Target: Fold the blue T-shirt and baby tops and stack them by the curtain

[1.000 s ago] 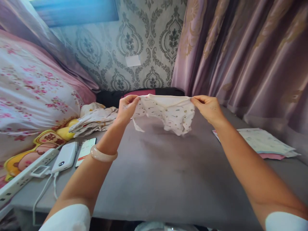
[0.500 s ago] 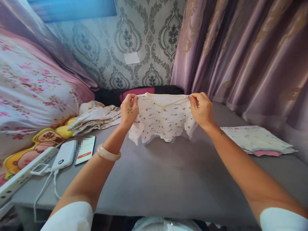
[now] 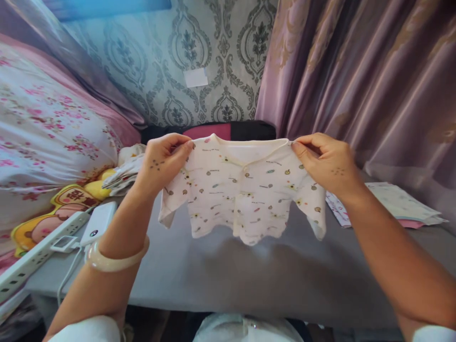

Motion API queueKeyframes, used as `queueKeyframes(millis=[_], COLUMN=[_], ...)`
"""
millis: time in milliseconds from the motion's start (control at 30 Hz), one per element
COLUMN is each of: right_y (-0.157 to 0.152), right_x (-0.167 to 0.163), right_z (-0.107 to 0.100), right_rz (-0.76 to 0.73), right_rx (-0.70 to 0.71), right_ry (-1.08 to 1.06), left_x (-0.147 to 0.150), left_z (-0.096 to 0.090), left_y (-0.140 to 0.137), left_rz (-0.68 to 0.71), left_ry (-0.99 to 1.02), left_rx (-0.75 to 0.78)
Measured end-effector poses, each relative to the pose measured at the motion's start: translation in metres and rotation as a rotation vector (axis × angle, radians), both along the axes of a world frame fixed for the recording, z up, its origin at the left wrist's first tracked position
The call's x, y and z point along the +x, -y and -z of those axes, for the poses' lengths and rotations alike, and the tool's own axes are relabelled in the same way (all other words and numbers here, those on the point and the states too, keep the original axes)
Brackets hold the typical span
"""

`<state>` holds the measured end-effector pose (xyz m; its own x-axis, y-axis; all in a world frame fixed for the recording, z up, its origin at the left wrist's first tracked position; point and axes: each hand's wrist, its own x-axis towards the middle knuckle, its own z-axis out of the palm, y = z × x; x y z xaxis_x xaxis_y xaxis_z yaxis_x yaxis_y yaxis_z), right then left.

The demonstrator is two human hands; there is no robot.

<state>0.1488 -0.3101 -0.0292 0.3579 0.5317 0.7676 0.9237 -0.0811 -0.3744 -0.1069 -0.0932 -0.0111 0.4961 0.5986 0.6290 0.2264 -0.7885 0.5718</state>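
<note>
A small white baby shirt with a scattered print and long sleeves hangs spread between my two hands, above the grey surface. My left hand pinches it at the left shoulder, thumb and fingers closed on the cloth. At the opposite shoulder my right hand grips it the same way. The neckline is stretched nearly straight at the top, and the hem hangs loose with a wavy edge. A pale bangle circles my left forearm.
Folded cloths lie at the right, partly behind my right arm. On the left are a crumpled cloth pile, a white power bank with cables, a power strip and a yellow plush. Curtains hang at the right.
The shirt has come closer to me, looks larger and hangs more fully open. Both hands have moved nearer and farther apart. My left arm now hides the phone.
</note>
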Motion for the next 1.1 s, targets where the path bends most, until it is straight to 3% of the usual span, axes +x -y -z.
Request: queueKeyframes(millis=[100, 233, 367, 467, 633, 933, 1100], right_y=[-0.021, -0.054, -0.071, -0.076, -0.078, -0.092, -0.108], right_x=[0.018, 0.044, 0.053, 0.054, 0.055, 0.063, 0.073], right_z=[0.023, 0.082, 0.134, 0.153, 0.162, 0.173, 0.178], right_rz=[0.006, 0.037, 0.127, 0.184, 0.225, 0.224, 0.225], right_rx=[-0.143, -0.278, -0.435, -0.507, -0.604, -0.788, -0.841], right_ry=[-0.050, 0.014, 0.024, 0.029, 0.034, -0.006, -0.008], left_x=[0.017, 0.051, 0.078, 0.090, 0.102, 0.114, 0.124], left_z=[0.029, 0.099, 0.159, 0.185, 0.203, 0.210, 0.214], left_y=[-0.025, -0.058, -0.070, -0.071, -0.072, -0.081, -0.090], left_rz=[0.041, 0.023, -0.019, -0.061, -0.075, -0.106, -0.141], left_ry=[-0.162, -0.382, -0.485, -0.471, -0.419, -0.504, -0.531], left_rx=[-0.012, 0.021, 0.028, 0.002, -0.003, -0.014, 0.056])
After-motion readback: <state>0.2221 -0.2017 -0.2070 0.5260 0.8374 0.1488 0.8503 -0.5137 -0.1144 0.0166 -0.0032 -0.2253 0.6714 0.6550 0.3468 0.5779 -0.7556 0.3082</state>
